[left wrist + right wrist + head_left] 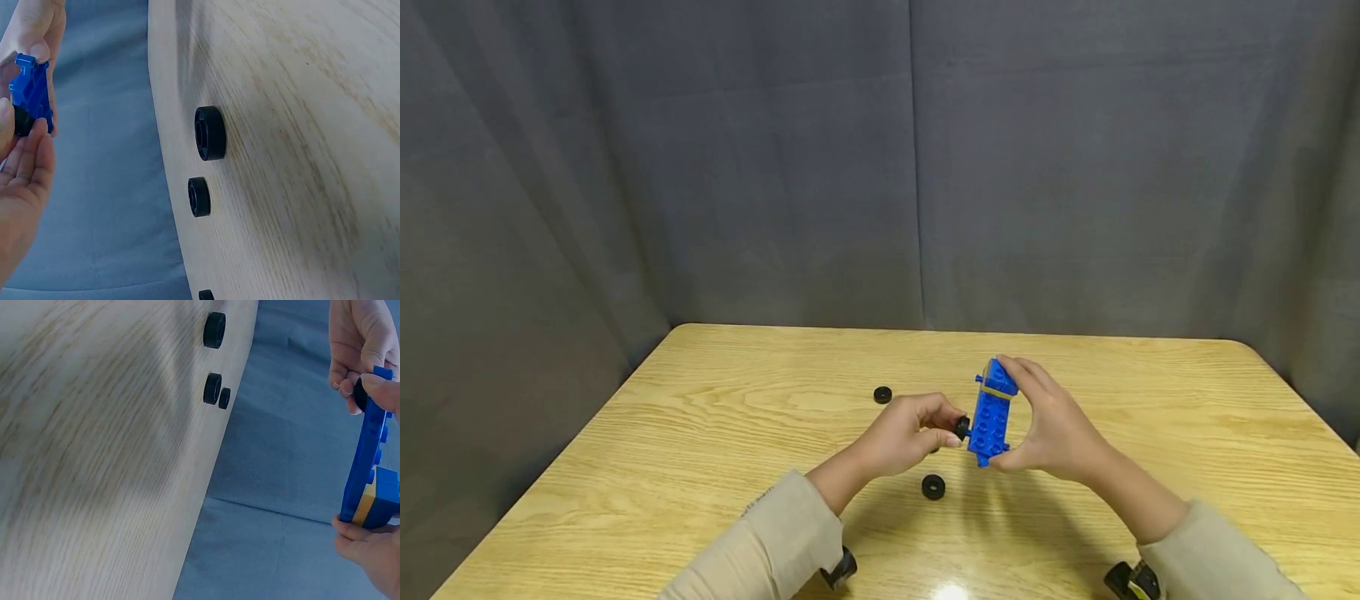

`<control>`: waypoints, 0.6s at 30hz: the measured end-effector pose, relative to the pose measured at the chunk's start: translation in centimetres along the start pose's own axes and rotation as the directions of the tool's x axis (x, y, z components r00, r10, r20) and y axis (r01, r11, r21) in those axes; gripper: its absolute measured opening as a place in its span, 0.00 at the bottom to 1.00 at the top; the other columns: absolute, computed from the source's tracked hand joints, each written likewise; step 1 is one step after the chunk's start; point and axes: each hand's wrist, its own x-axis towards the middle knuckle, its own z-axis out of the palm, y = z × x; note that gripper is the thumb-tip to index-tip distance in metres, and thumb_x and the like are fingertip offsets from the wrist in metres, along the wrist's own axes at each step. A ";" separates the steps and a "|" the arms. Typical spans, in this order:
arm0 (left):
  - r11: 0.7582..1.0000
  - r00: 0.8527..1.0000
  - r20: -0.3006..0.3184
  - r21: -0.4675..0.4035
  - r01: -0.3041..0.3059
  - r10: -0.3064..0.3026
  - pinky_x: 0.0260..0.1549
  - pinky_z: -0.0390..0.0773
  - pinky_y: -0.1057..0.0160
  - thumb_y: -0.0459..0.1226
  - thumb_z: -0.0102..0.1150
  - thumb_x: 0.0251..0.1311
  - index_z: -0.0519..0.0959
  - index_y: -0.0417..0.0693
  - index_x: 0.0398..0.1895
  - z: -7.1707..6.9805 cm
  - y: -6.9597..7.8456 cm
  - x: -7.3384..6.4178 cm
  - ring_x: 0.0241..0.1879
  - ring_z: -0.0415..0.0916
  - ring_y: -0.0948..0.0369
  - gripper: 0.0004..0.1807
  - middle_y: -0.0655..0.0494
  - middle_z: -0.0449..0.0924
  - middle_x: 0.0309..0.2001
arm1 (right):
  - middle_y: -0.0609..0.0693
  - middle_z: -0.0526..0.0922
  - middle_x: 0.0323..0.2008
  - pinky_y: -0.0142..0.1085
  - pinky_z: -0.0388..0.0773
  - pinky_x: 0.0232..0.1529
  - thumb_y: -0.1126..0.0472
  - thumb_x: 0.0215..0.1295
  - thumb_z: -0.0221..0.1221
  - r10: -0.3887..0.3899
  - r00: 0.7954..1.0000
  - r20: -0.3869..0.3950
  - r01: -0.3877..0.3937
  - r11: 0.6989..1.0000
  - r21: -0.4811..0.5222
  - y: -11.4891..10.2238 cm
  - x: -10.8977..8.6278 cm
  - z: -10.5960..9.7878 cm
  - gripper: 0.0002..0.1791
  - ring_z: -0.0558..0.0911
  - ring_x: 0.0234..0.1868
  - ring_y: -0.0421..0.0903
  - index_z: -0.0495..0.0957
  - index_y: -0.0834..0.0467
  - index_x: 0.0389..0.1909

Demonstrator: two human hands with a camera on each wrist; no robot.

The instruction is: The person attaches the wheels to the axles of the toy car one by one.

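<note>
Held above the table is a blue toy car base (990,421) with studs on top, axle pegs at its sides and blue and yellow bricks (377,497) at one end. My right hand (1060,425) grips it by its two ends, thumb at the near end and fingers at the far one. Between thumb and fingers, my left hand (906,433) pinches a black wheel (962,427) against a peg on the base's left side. Whether the wheel sits fully on the peg I cannot tell.
On the wooden table (700,433) lie more black wheels: a near one (933,487), a far one (883,394), and one mostly hidden behind the left hand, plain in the left wrist view as the middle wheel (199,197). A grey curtain (775,167) hangs behind.
</note>
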 end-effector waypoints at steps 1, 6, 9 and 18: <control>1.000 1.000 0.001 0.002 0.000 0.000 0.24 0.69 0.73 0.28 0.54 0.51 0.75 0.35 0.35 0.1 -0.1 0.0 0.31 0.73 0.62 0.07 0.48 0.77 0.34 | 0.62 0.59 0.56 0.55 0.66 0.44 0.54 0.25 0.73 0.003 1.000 0.000 -0.003 1.000 0.002 0.0 0.0 0.0 0.57 0.64 0.52 0.60 0.53 0.63 0.61; 1.000 1.000 0.009 0.011 -0.018 0.018 0.29 0.71 0.70 0.26 0.54 0.51 0.74 0.33 0.34 0.2 -0.1 0.2 0.33 0.74 0.59 0.07 0.46 0.77 0.34 | 0.62 0.59 0.56 0.55 0.66 0.44 0.54 0.26 0.73 0.012 1.000 -0.003 -0.012 1.000 0.004 0.1 -0.1 -0.1 0.57 0.64 0.52 0.61 0.53 0.63 0.61; 1.000 1.000 0.011 0.005 -0.028 0.028 0.34 0.72 0.68 0.27 0.55 0.51 0.75 0.34 0.34 0.5 -1.2 0.6 0.34 0.74 0.58 0.07 0.47 0.77 0.35 | 0.62 0.59 0.56 0.55 0.65 0.44 0.54 0.25 0.73 0.011 1.000 -0.006 -0.011 1.000 0.008 0.2 -0.1 -0.2 0.57 0.64 0.53 0.60 0.54 0.63 0.61; 0.996 0.996 0.021 0.039 -0.083 0.082 0.35 0.72 0.70 0.31 0.56 0.51 0.75 0.40 0.35 1.0 -3.1 1.4 0.34 0.74 0.65 0.08 0.52 0.77 0.35 | 0.62 0.61 0.55 0.55 0.66 0.44 0.56 0.24 0.73 -0.003 0.999 -0.043 0.003 1.000 0.010 0.4 -0.5 -0.2 0.57 0.65 0.51 0.59 0.54 0.65 0.60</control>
